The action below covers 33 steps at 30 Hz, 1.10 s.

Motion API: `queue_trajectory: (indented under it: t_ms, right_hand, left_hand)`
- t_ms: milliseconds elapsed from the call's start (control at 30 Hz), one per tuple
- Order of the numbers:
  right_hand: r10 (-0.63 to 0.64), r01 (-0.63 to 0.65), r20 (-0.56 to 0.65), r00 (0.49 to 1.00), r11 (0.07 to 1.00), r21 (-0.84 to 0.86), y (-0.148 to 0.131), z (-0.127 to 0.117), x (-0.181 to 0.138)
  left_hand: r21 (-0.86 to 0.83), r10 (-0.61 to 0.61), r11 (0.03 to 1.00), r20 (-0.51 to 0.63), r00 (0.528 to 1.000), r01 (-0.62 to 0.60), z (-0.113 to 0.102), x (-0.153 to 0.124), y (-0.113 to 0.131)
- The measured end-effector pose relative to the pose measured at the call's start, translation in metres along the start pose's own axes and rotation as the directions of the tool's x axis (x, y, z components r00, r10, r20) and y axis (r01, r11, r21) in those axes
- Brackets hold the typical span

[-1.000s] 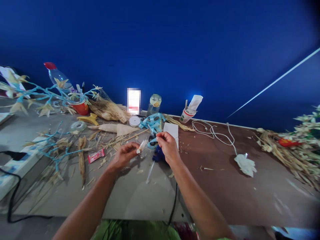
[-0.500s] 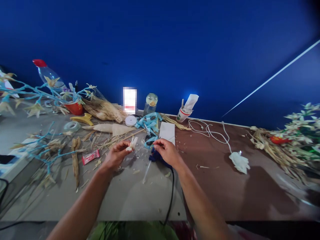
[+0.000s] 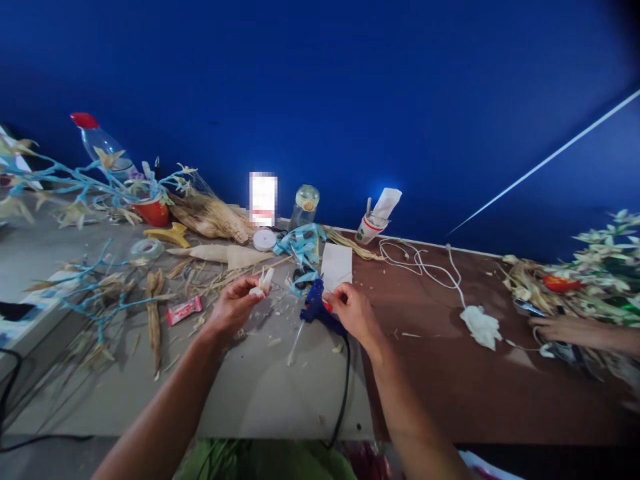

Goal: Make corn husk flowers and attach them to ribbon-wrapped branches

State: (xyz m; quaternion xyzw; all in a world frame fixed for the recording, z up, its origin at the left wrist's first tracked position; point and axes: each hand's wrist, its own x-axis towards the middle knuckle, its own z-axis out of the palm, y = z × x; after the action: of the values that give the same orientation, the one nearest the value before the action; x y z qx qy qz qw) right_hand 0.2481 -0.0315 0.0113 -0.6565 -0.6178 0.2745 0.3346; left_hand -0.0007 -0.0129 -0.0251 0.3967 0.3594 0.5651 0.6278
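Note:
My left hand (image 3: pixel 239 301) pinches a small pale flower of dried husk (image 3: pixel 263 283) between thumb and fingers, above the grey table. A dark blue glue gun (image 3: pixel 316 308) lies on its side in front of me, with a clear glue stick (image 3: pixel 296 343) poking out of its back end. My right hand (image 3: pixel 351 308) is at the gun's red trigger, fingers bent together on it; the hand partly hides the handle. Just beyond lie scissors (image 3: pixel 301 273) tangled with light blue ribbon (image 3: pixel 306 241) and a white card (image 3: pixel 337 263).
Blue-wrapped branches with husk flowers (image 3: pixel 80 180) spread at left, near a red cup (image 3: pixel 153 212). A glass jar (image 3: pixel 305 205) and a paper cup (image 3: pixel 371 228) stand by the wall. The gun's black cord (image 3: pixel 345 380) runs toward me. Another person's hand (image 3: pixel 560 330) reaches in at right.
My right hand has shifted right and slightly down, from over the front of the glue gun to its trigger. Another person's hand with a phone-like object has appeared at right.

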Motion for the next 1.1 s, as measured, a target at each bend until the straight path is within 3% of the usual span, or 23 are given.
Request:
queue_trajectory:
  t_ms: [100, 267, 500, 567, 667, 833, 1100]
  right_hand:
    - [-0.004, 0.006, -0.019, 1.000, 0.997, 0.072, 0.005, 0.006, 0.001]
    - [-0.150, 0.149, -0.004, 0.989, 0.981, 0.125, -0.008, 0.013, 0.009]
    - [-0.145, 0.152, -0.077, 0.986, 0.983, 0.101, -0.011, 0.016, 0.035]
    - [-0.132, 0.134, -0.049, 0.990, 0.990, 0.036, -0.012, 0.020, 0.049]
    - [-0.140, 0.151, 0.070, 0.988, 0.966, -0.209, -0.018, 0.030, 0.069]
    - [-0.003, 0.160, 0.255, 0.967, 0.786, -0.598, -0.035, 0.051, 0.082]
    - [0.118, 0.125, 0.331, 0.936, 0.769, -0.627, -0.045, 0.066, 0.081]
  left_hand:
    - [-0.020, -0.001, 1.000, 0.003, 1.000, 0.001, 0.001, -0.001, 0.001]
    - [-0.094, 0.015, 0.995, -0.007, 1.000, -0.016, 0.002, -0.001, 0.004]
    - [-0.129, 0.012, 0.992, -0.023, 1.000, -0.015, 0.003, 0.000, 0.008]
    - [-0.129, 0.010, 0.992, -0.022, 1.000, -0.013, 0.003, -0.001, 0.008]
    - [-0.127, 0.016, 0.992, -0.008, 1.000, -0.017, 0.002, 0.000, 0.006]
    - [-0.122, 0.012, 0.992, 0.004, 1.000, -0.011, 0.000, 0.001, 0.001]
    - [-0.082, -0.031, 0.996, -0.033, 0.999, 0.028, 0.003, 0.000, 0.005]
